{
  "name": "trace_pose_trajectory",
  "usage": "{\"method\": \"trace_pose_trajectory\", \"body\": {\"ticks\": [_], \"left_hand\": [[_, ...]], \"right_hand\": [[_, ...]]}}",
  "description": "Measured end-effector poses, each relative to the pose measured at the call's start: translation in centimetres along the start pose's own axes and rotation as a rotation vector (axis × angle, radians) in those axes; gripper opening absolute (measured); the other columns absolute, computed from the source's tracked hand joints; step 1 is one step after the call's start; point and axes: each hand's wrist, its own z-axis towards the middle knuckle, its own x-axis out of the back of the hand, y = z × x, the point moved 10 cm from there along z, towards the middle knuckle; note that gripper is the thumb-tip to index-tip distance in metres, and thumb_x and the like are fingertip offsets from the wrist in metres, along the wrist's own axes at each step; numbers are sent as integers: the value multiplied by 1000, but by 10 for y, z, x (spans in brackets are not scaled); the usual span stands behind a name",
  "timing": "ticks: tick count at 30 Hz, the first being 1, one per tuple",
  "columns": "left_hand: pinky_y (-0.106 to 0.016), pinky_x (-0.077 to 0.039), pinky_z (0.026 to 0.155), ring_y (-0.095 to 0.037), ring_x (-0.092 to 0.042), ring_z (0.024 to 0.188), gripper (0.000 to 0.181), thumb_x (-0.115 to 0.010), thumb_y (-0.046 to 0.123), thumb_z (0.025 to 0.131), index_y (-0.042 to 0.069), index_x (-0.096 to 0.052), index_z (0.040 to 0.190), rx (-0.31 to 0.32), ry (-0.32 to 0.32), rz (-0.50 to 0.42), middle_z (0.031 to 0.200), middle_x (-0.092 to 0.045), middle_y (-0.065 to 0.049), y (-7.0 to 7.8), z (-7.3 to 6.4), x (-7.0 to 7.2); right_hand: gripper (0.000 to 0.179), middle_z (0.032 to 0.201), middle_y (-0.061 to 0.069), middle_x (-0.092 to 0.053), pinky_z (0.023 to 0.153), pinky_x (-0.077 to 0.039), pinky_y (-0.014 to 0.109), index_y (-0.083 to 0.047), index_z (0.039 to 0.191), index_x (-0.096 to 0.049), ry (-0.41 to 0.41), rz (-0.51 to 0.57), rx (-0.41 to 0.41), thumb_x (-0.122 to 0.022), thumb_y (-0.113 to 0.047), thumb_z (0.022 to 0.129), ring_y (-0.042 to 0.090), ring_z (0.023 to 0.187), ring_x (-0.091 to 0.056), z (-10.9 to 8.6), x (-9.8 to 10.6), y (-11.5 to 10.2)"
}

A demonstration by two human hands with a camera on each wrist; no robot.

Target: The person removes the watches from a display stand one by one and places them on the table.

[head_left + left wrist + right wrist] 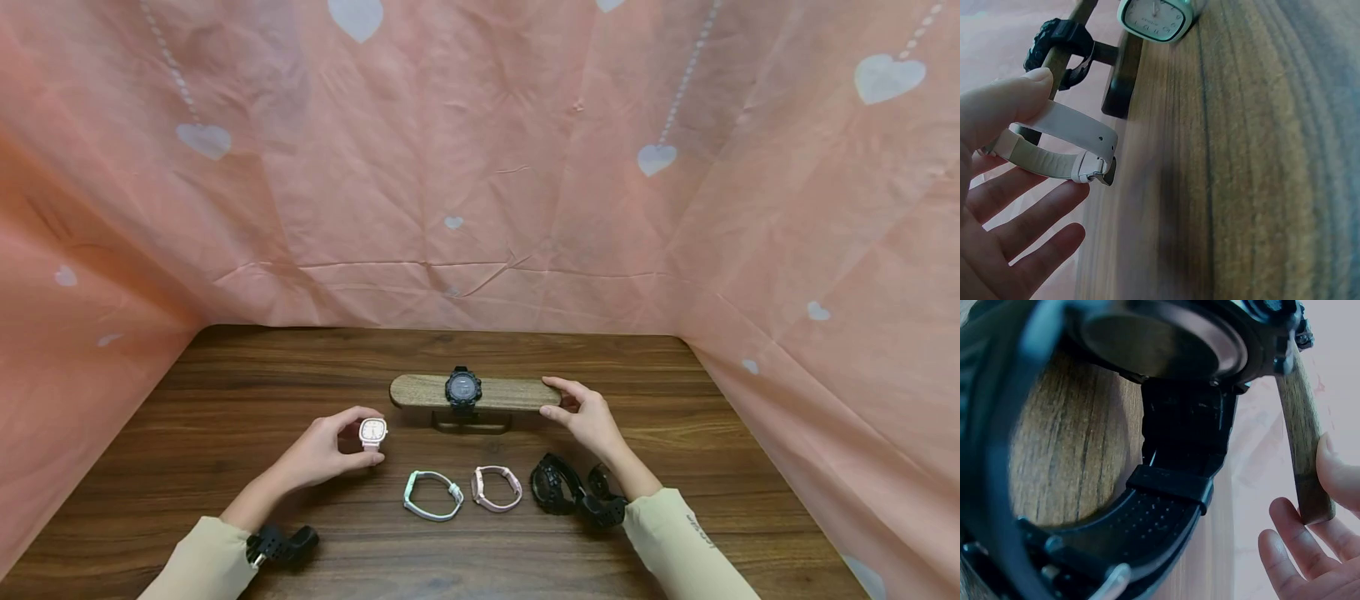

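Note:
Left of the stand, my left hand (322,454) pinches a white watch (372,431) between thumb and fingers, its square dial up. In the left wrist view, the pale strap (1082,128) hangs as a buckled loop. My right hand (592,425) grips the right end of the stand's wooden bar (517,393), thumb on the near side and fingers at the far edge. Around the bar's middle sits a black watch (463,387).
A mint-green watch (433,497), a pink watch (497,490) and another black watch (553,483) stand in a row on the wooden table (420,558), before the stand's dark base (471,428). Pink curtain (480,167) encloses the back and sides.

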Motion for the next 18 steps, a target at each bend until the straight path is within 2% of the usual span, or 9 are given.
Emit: {"method": "trace_pose_trajectory", "body": {"ticks": [6,13,18], "left_hand": [[-34,-53,69,-11,-62,80,50,-79,32,74,9,-60,114,-2,-25,-30,88,-63,12,3,-3,-6],[-36,-52,71,-12,-60,83,53,-82,28,71,11,-59,115,-23,-10,-34,92,-64,9,9,-11,-9],[-37,-52,73,-11,-60,84,52,-81,30,71,11,-59,115,-46,-8,-30,94,-63,11,11,-16,-12]], "right_hand": [[47,92,7,-61,67,-49,27,-6,121,-62,-4,-6,-16,-76,-11,76,17,78,-56,0,1,4],[48,90,7,-59,66,-49,26,-6,122,-61,-23,11,-18,-76,-11,77,19,78,-55,0,-2,3],[47,92,8,-60,67,-49,27,-8,122,-61,-23,6,-25,-75,-11,77,19,79,-56,0,-3,3]]}}
